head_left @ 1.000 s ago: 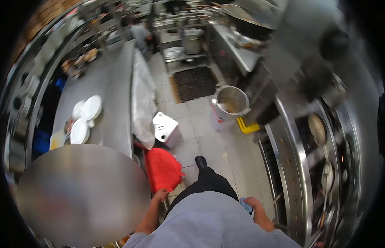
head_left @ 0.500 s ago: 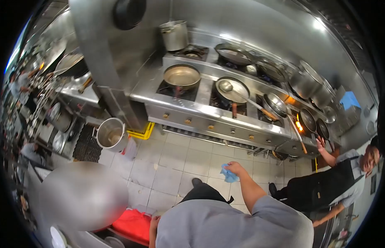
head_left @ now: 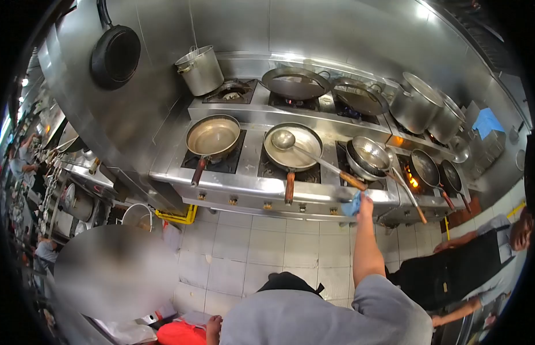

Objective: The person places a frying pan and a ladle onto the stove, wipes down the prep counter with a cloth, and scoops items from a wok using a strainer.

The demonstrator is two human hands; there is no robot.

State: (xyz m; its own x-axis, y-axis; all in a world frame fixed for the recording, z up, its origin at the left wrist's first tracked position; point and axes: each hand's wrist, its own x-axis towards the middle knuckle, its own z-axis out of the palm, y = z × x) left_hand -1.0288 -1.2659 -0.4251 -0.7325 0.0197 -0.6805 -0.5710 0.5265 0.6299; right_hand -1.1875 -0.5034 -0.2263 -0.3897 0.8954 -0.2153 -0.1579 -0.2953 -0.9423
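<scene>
My right hand (head_left: pixel 365 206) is stretched out to the front edge of the stove, closed on a blue cloth (head_left: pixel 351 205). Just above it is the wooden handle end of a long ladle (head_left: pixel 313 156). The ladle's bowl rests in a frying pan (head_left: pixel 291 138) on a front burner. My left hand (head_left: pixel 214 325) hangs low at my side, near something red (head_left: pixel 181 333); its fingers are too little seen to judge.
Another frying pan (head_left: pixel 213 138) sits to the left, a strainer (head_left: pixel 369 154) over a pan to the right. Flames (head_left: pixel 413 179) burn beside a further pan (head_left: pixel 424 167). Stockpots (head_left: pixel 417 104) stand behind. At the right is a co-worker in a black apron (head_left: pixel 445 267).
My right hand has moved forward and to the right with the blue cloth, from over the floor to the stove's edge. My view has shifted. The co-worker's raised hand has come down.
</scene>
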